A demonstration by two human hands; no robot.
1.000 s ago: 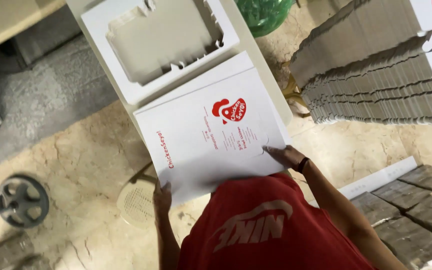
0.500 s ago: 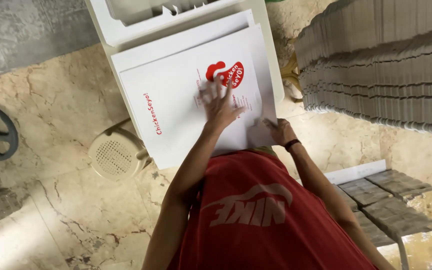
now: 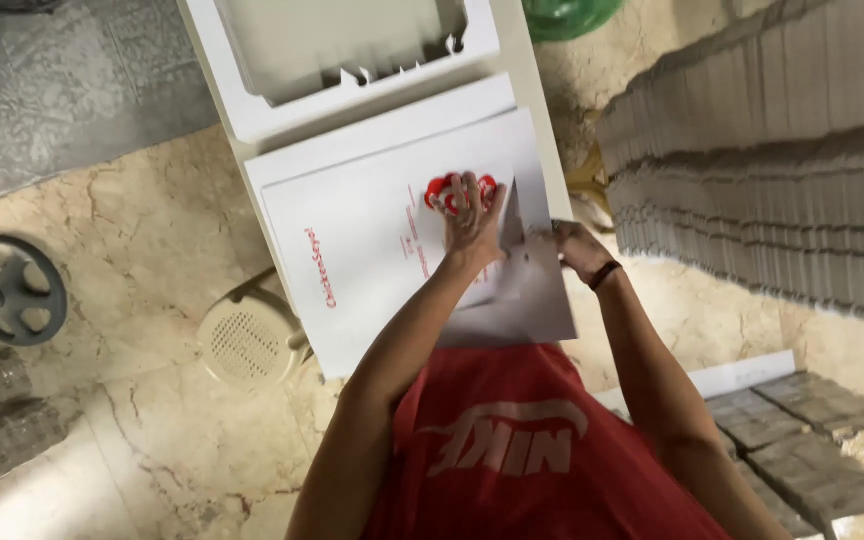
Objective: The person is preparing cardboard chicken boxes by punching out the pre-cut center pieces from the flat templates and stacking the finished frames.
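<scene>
I press left hand (image 3: 469,215) flat on white printed sheet (image 3: 392,250), pinning it | right hand (image 3: 574,247) pinches its three-o'clock flap, lifting | worktop (image 3: 252,125)

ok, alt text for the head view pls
Seen from above, a person in a red top presses the left hand flat on a white printed cardboard sheet while the right hand lifts its edge; stacked flat cardboard lies right.

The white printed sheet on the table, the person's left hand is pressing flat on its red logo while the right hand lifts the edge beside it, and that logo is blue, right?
Not quite: the head view shows the logo is red, not blue. The rest holds: the left hand presses flat on it on the white printed sheet, while the right hand lifts the edge beside it.
</scene>
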